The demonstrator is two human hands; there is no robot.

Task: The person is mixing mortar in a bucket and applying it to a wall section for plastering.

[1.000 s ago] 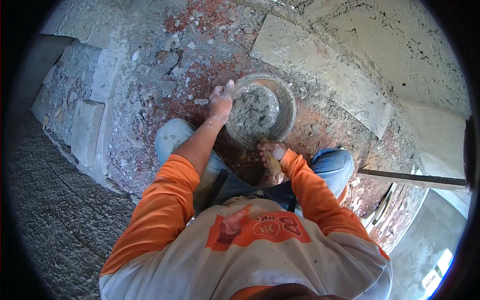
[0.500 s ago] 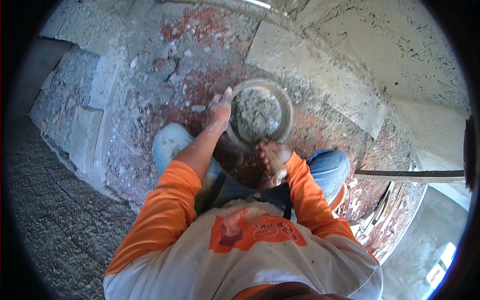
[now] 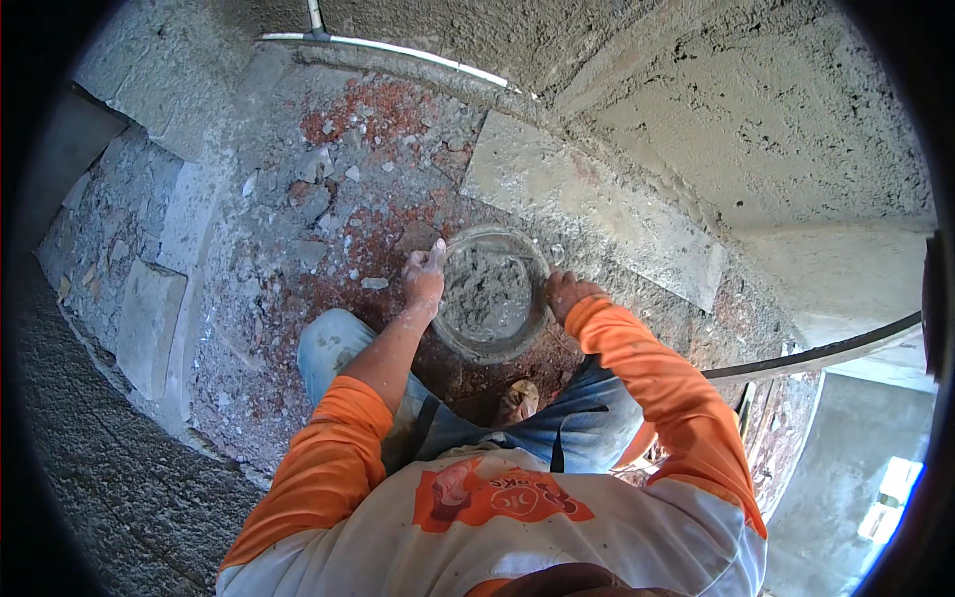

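Observation:
A round bucket [image 3: 538,320], grey with mortar, stands on the ground between my knees. Wet grey mortar [image 3: 485,295] fills much of it, rough and lumpy on top. My left hand [image 3: 425,277] grips the rim on the left side, its thumb raised. At the right rim my right hand [image 3: 571,293] is closed, palm down, around the handle of a trowel. That handle is covered by the fingers, and the trowel's blade is hard to make out against the mortar.
Broken rubble [image 3: 316,189] and red dirt lie beyond and left of the bucket. A flat slab [image 3: 587,204] runs along the rough wall [image 3: 766,129] at far right. A white pipe [image 3: 418,53] lies at the back. A dark strip [image 3: 816,353] juts in from the right.
My right hand has swung from the bucket's near side to its right rim, turning so the wooden handle no longer shows. My left hand stays on the left rim. The view has shifted.

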